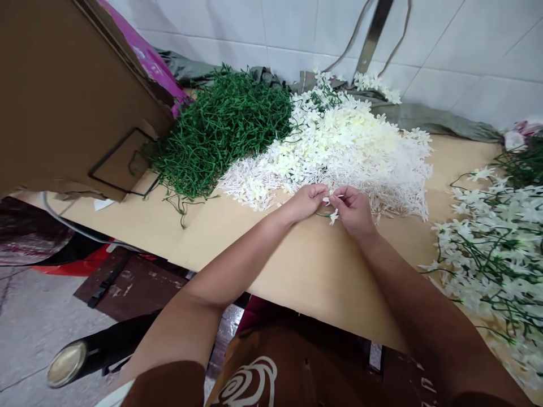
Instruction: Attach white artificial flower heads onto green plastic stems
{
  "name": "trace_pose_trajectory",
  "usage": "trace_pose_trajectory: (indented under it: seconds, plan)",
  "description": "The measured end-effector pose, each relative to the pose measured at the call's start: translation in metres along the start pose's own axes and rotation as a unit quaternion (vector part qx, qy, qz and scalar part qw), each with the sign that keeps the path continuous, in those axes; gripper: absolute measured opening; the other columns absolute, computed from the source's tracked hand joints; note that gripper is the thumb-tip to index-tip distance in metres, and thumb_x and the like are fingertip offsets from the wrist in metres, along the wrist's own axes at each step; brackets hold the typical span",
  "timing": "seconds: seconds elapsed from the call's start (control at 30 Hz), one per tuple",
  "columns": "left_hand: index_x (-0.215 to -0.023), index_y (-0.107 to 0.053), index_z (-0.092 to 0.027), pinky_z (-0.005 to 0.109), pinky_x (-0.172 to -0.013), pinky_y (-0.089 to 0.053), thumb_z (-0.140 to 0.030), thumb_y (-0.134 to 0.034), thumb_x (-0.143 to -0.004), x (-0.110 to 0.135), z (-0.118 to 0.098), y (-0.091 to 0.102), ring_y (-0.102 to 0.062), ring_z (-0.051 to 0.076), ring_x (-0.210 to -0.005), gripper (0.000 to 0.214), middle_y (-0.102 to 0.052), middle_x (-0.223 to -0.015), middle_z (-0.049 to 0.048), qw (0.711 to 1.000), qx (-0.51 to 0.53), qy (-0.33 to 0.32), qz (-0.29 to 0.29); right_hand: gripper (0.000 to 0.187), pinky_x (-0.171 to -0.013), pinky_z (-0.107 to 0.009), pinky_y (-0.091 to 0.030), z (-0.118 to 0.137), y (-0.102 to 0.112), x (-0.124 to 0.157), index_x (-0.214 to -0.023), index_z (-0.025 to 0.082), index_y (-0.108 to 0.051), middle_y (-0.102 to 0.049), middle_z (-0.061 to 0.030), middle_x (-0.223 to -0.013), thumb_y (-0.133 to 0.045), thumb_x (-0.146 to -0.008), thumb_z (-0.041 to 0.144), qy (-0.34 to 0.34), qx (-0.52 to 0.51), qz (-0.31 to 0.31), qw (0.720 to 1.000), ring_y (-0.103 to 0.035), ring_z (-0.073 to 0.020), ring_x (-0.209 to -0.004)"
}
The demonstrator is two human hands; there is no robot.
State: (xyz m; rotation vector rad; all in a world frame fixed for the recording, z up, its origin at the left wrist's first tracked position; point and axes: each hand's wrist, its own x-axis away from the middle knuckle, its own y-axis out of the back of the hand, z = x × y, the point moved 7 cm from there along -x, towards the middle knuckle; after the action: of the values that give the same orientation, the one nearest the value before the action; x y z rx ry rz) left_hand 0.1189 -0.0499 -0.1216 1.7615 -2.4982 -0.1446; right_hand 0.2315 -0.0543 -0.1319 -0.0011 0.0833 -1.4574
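My left hand (307, 202) and my right hand (355, 210) meet over the front edge of the white pile, fingertips pinched close together. Between them is a small artificial flower sprig (334, 216), with white petals and a thin green stem. The stem runs under my left fingers, while my right thumb and forefinger pinch a white blossom at its top. Just behind my hands lies a heap of loose white artificial flowers (322, 135), with many thin pale stalks (382, 175) at its front. Left of it is a pile of green plastic stems (229, 118).
Sprigs of white flowers on green stems (500, 237) are heaped at the right of the table (237, 243). A large cardboard box (63, 102) stands at the left, with a pink bag (146, 53) behind it. A tiled wall (288, 25) closes off the back.
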Motion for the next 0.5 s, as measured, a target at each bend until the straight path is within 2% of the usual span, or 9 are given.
trace_pose_trajectory:
  seconds: [0.2,0.27,0.33,0.4,0.43,0.5]
  plan:
    - [-0.057,-0.04,-0.018,0.024,-0.054,-0.024,-0.026,-0.058,-0.083,0.001,0.001,-0.003,-0.029,0.007,-0.051,0.033,-0.035,-0.052,-0.0064,1.0,0.017,0.005,0.024,0.038,-0.047,-0.024,-0.04,0.005,0.0,0.002,-0.067,0.02,-0.057,-0.059,0.0039,-0.054,-0.08,-0.059,0.049,0.018,0.06,-0.016,0.998,-0.049,-0.009,-0.047]
    - [-0.058,-0.042,-0.018,0.024,-0.055,-0.028,-0.032,-0.056,-0.086,0.0,-0.001,-0.002,-0.034,0.008,-0.052,0.034,-0.041,-0.054,-0.0053,0.999,-0.008,0.005,0.041,0.038,-0.046,-0.024,-0.039,0.016,0.001,0.003,-0.066,0.019,-0.056,-0.058,0.0032,-0.055,-0.077,-0.061,0.05,0.034,0.106,-0.02,0.994,-0.047,-0.009,-0.047]
    - [-0.062,-0.049,-0.017,0.025,-0.061,-0.035,-0.038,-0.049,-0.091,-0.001,-0.005,0.003,-0.043,0.01,-0.057,0.036,-0.05,-0.06,-0.0023,0.998,-0.053,-0.018,0.032,0.033,-0.048,-0.025,-0.04,0.039,0.007,0.004,-0.065,0.019,-0.056,-0.057,0.0024,-0.056,-0.075,-0.065,0.047,0.075,0.182,-0.024,0.98,-0.048,-0.0098,-0.049]
    - [-0.069,-0.057,-0.017,0.026,-0.069,-0.04,-0.043,-0.041,-0.094,-0.001,-0.01,0.014,-0.051,0.012,-0.066,0.039,-0.058,-0.068,0.0007,0.993,-0.11,-0.049,-0.005,0.025,-0.053,-0.027,-0.044,0.072,0.028,0.01,-0.066,0.02,-0.057,-0.058,0.0003,-0.061,-0.071,-0.072,0.04,0.142,0.273,-0.046,0.95,-0.053,-0.012,-0.054]
    - [-0.073,-0.059,-0.017,0.027,-0.072,-0.041,-0.043,-0.038,-0.095,-0.001,-0.012,0.019,-0.054,0.014,-0.07,0.04,-0.061,-0.073,0.0019,0.988,-0.14,-0.058,-0.025,0.021,-0.056,-0.029,-0.046,0.094,0.047,0.017,-0.068,0.02,-0.059,-0.061,-0.0014,-0.065,-0.069,-0.074,0.037,0.181,0.319,-0.076,0.927,-0.056,-0.0134,-0.058]
    - [-0.078,-0.062,-0.018,0.029,-0.075,-0.041,-0.04,-0.037,-0.096,0.002,-0.015,0.027,-0.057,0.016,-0.076,0.038,-0.065,-0.079,0.0036,0.976,-0.199,-0.064,-0.052,0.015,-0.062,-0.034,-0.048,0.141,0.105,0.043,-0.076,0.02,-0.064,-0.065,-0.0062,-0.075,-0.068,-0.077,0.034,0.235,0.414,-0.177,0.861,-0.06,-0.0169,-0.066]
